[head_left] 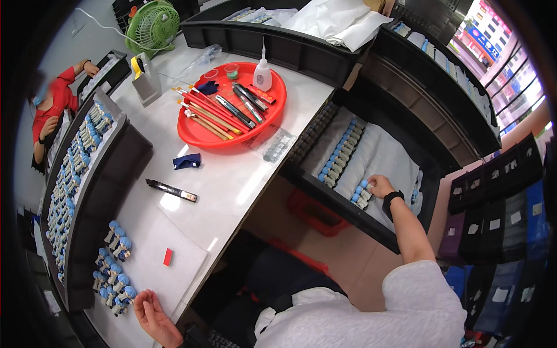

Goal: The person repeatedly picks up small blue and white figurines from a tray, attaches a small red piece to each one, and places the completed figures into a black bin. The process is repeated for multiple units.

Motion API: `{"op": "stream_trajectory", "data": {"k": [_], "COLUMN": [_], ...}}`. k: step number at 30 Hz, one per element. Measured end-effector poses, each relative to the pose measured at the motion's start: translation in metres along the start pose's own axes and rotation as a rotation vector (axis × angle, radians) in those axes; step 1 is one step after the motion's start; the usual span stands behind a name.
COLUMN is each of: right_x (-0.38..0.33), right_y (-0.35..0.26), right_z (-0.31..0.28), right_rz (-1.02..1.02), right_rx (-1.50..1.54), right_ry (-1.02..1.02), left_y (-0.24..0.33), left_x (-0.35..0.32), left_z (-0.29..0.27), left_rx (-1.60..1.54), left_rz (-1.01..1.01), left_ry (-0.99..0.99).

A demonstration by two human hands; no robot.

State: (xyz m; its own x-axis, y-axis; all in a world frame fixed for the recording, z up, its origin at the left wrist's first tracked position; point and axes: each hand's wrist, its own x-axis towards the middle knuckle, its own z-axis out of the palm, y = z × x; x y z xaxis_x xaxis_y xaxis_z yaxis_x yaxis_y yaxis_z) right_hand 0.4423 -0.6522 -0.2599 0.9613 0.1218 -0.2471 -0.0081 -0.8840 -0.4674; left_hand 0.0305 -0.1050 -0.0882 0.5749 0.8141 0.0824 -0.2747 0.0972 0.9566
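Grey sleeve nearest, the right hand pinches a figurine in the right tray, its short row seemingly unfinished; loose figurines remain beside the uncurled, empty left hand.

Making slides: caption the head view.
Right hand at blue-headed figurines in a black crate; left hand near more figurines on the table.

Green fan behind tape dispenser; 1 red-sleeved person.
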Motion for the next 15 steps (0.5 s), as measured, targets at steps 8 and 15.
{"op": "stream_trajectory", "data": {"k": [8,15], "right_x": [0.025,0.041], "right_y": [0.032,0.047], "right_z": [0.020,0.009], "right_rz": [-0.238,-0.189], "right_rx": [-0.085,-0.148], "right_ry": [0.082,0.170], "left_y": [0.002,0.016], "left_x": [-0.003,-0.007], "left_z": [0.015,0.034], "left_rx": [0.060,0.209], "left_rz": [0.012,0.127], "left_ry": [0.119,0.081]}}
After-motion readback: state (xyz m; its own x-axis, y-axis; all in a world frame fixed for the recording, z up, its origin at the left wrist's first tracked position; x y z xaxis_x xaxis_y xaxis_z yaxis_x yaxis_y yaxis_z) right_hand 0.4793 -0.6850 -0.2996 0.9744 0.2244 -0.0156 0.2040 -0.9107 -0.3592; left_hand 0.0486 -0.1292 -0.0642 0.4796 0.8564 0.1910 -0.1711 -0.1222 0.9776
